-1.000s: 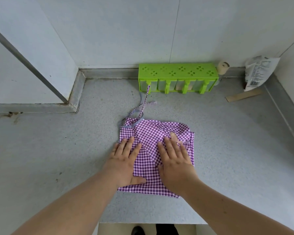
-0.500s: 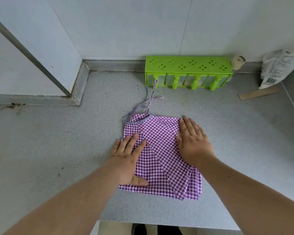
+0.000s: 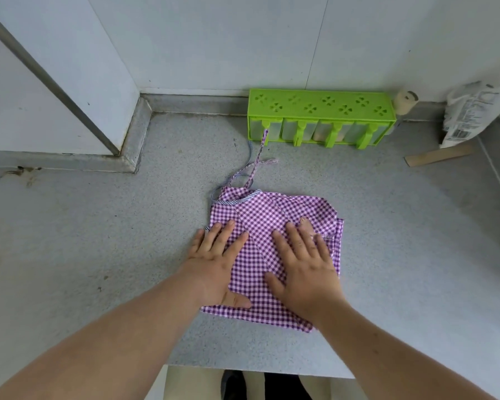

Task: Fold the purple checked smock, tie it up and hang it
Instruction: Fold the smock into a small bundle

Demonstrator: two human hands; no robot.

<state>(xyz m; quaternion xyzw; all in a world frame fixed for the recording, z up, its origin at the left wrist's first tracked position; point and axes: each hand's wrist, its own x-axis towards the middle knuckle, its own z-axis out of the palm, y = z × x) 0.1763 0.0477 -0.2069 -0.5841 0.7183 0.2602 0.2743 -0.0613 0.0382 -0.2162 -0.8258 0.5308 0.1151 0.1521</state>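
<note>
Your left hand (image 3: 217,264) and right hand (image 3: 303,269) lie flat with fingers straight, pressing the folded purple checked smock (image 3: 272,226) on the grey counter (image 3: 98,241). Its ties (image 3: 253,168) reach toward the green box (image 3: 321,111). The white bag (image 3: 471,111) has print too small to read.

Smock (image 3: 274,223) at frame centre: purple-and-white check w/ a blue-and-white striped trim at its upper left edge, ties (image 3: 254,166) in the same purple check plus a bluish strand. Countertop (image 3: 113,241) is speckled grey; walls (image 3: 214,39) pale bluish-white. Upper right: bright green rack (image 3: 321,103) w/ clover-shaped cut-outs, a white bag (image 3: 471,111) w/ black print, and a tan cardboard strip (image 3: 439,155).
</note>
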